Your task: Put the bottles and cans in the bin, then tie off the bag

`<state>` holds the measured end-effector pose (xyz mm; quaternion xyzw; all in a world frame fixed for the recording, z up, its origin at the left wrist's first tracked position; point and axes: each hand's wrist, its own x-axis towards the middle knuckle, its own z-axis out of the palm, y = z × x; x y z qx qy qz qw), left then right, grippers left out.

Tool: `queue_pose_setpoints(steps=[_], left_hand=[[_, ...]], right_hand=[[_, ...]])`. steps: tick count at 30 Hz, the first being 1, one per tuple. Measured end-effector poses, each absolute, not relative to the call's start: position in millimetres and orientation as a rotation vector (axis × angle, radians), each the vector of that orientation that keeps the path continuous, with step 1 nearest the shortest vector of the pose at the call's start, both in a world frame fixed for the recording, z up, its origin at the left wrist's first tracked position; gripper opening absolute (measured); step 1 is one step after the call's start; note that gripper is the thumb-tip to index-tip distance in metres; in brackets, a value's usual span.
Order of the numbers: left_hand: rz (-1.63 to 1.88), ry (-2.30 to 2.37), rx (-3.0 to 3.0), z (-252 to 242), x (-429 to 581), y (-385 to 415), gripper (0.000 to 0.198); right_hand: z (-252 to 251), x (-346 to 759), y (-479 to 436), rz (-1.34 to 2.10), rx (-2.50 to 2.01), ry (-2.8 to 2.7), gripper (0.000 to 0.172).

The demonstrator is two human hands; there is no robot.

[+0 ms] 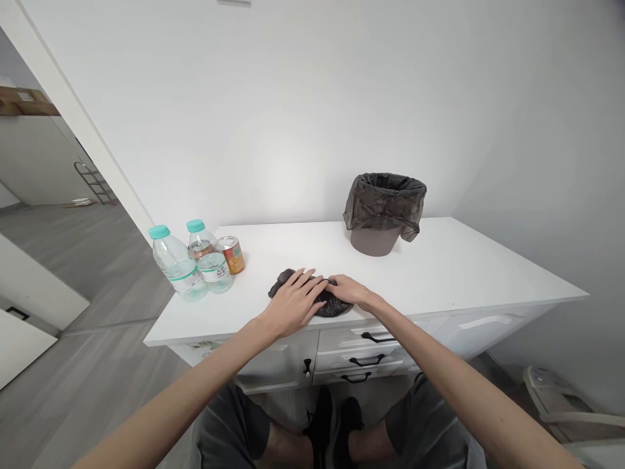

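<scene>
A crumpled black plastic bag (333,305) lies near the front edge of the white cabinet top. My left hand (294,301) rests flat over its left and middle part, fingers spread. At the bag's upper right side, my right hand (347,290) has its fingers bent together on the plastic, with the fingertips partly hidden. Farther back to the right stands a brown bin (375,241), lined with a black bag (385,205) folded over its rim.
Two clear bottles with teal caps (181,267) (211,260) and an orange can (232,255) stand at the left end of the white top (420,280). A wall rises behind. Drawers with black handles (367,360) are below the front edge.
</scene>
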<state>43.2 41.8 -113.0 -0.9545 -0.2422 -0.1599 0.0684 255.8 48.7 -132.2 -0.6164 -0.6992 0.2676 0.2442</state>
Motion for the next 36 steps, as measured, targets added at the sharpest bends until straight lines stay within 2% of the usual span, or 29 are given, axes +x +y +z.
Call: queue_pose_setpoints(steps=[3,7,9,15,24,28,32,36], left_hand=[[-0.327,-0.855,-2.894,-141.2,44.7,63.6,0.057],[-0.288,-0.943,-2.898,-166.0,42.0,84.0,0.058],[-0.294,-0.948,-2.892,-172.8,40.4,88.0,0.056],[-0.374,-0.986,-2.891,-187.3,25.6,93.0,0.056],[-0.407,-1.086,-2.854,-186.7,-10.6,90.1,0.056],[-0.438,-1.069,-2.899,-180.7,-19.5,83.5,0.055],[-0.666,-1.219,-2.914,-173.7,-24.3,82.6,0.059],[-0.926,-1.599,-2.831,-168.6,-29.6,86.2,0.063]], right_hand=[[-133.8,249.8,46.5,0.588,-1.825,-1.831,0.031],[-142.3,231.3,36.2,-0.036,-1.696,-1.996,0.042],[-150.1,225.6,34.5,-0.193,-1.57,-2.162,0.043],[-183.6,239.1,42.5,-0.024,-1.739,-2.191,0.055],[-197.2,249.2,52.2,0.087,-1.756,-2.233,0.057],[-192.5,225.2,47.0,0.002,-1.787,-2.131,0.055],[-183.9,172.7,35.5,-0.092,-1.718,-2.118,0.059],[-174.7,143.5,31.1,-0.006,-1.763,-2.116,0.061]])
